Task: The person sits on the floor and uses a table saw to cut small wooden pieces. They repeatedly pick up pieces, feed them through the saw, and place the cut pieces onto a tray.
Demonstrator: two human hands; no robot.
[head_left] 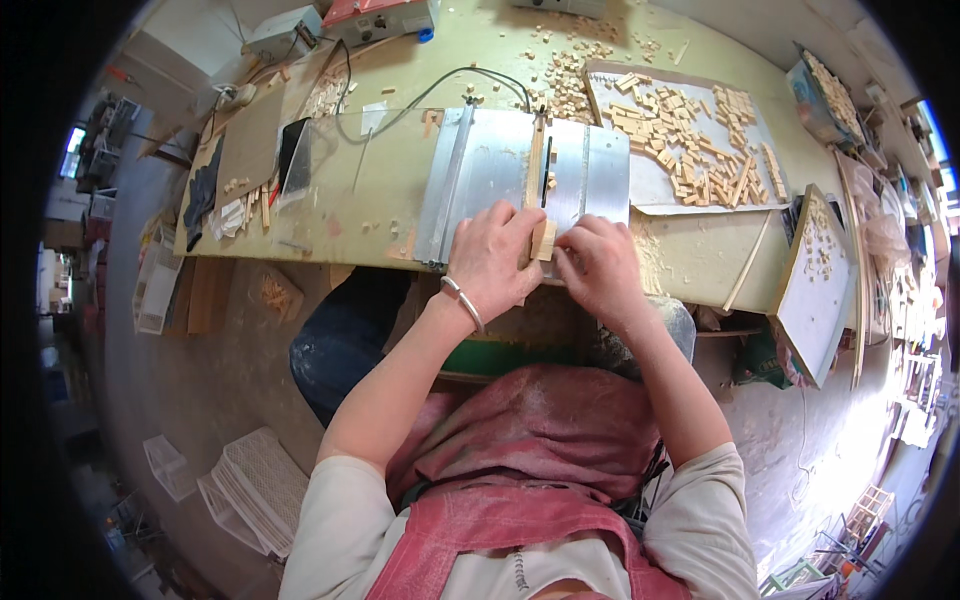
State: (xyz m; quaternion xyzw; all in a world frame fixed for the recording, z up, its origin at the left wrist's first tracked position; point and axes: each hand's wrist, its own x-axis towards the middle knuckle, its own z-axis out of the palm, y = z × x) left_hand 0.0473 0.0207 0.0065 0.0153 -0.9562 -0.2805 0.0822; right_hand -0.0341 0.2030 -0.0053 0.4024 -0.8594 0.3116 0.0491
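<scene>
A small pale wooden block (543, 241) stands at the near edge of a silver metal saw table (500, 150). My left hand (490, 250), with a bangle at the wrist, closes on the block from the left, its fingers by a wooden guide strip (535, 160). On the block's other side my right hand (605, 265) is curled, thumb and fingertips pinched together close to the block. What the right fingertips hold, if anything, is hidden. Just ahead of the hands, a dark narrow blade or slot (547, 172) runs beside the strip, with small offcuts next to it.
A shallow tray (690, 208) of many small wooden pieces lies to the right, with loose offcuts (565, 85) beyond the saw table. A clear sheet (345, 150) and a dark cable (420, 95) are on the left. A tilted board (820, 290) stands at the right edge.
</scene>
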